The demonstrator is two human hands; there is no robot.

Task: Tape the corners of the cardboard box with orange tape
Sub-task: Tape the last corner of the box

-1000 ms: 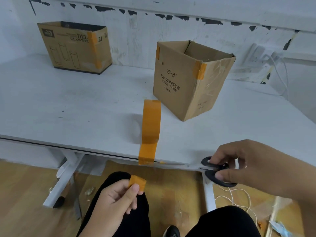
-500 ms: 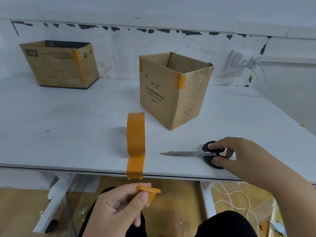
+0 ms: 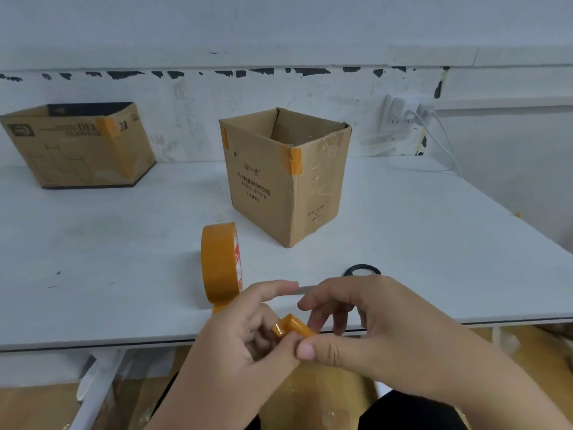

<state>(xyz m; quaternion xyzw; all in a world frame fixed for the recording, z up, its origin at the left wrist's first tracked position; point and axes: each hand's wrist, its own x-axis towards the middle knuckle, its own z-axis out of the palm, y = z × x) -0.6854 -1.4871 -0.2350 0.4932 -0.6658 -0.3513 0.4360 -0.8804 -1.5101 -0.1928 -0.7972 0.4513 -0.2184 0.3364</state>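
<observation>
Left hand [image 3: 245, 346] and right hand [image 3: 366, 333]: each grip pinching bent orange tape piece [image 3: 293, 326]; tape roll [image 3: 218, 265] upright on desk [image 3: 108, 243], near cardboard box [image 3: 285, 178].

Two cardboard boxes: one [image 3: 286, 178] mid-table, another [image 3: 77, 147] far left. One tape roll [image 3: 218, 265]. One cut tape piece [image 3: 293, 326]. One pair of scissors [image 3: 362, 270], mostly hidden. Two hands: left [image 3: 248, 333], right [image 3: 366, 330].
</observation>
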